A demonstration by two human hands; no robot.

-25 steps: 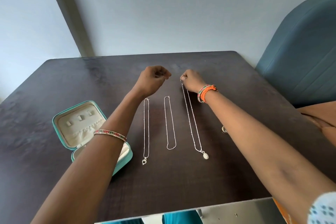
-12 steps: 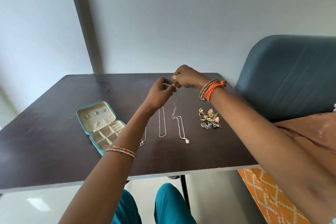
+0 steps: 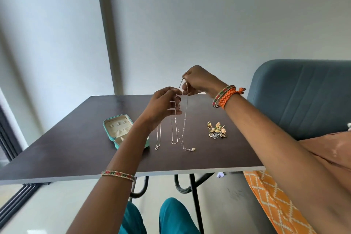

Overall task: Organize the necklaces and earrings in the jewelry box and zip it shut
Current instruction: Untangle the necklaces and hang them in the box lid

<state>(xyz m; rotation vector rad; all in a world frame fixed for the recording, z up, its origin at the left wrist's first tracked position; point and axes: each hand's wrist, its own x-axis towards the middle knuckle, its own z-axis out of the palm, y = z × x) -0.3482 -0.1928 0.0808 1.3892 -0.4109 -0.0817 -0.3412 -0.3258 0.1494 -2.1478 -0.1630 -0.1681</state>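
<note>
Above the table's far middle, both hands pinch the hanging necklace (image 3: 183, 119), right hand (image 3: 199, 81) higher, left hand (image 3: 163, 104) nearer the open jewelry box (image 3: 114, 129) lying left.

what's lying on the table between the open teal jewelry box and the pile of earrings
In the head view, two thin silver necklaces lie flat there; a third necklace's pendant rests on the table.

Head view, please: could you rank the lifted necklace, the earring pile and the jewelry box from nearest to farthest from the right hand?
1. Lifted necklace, pinched by the right hand.
2. Earring pile, on the table below it.
3. Jewelry box, far left, open.
</note>
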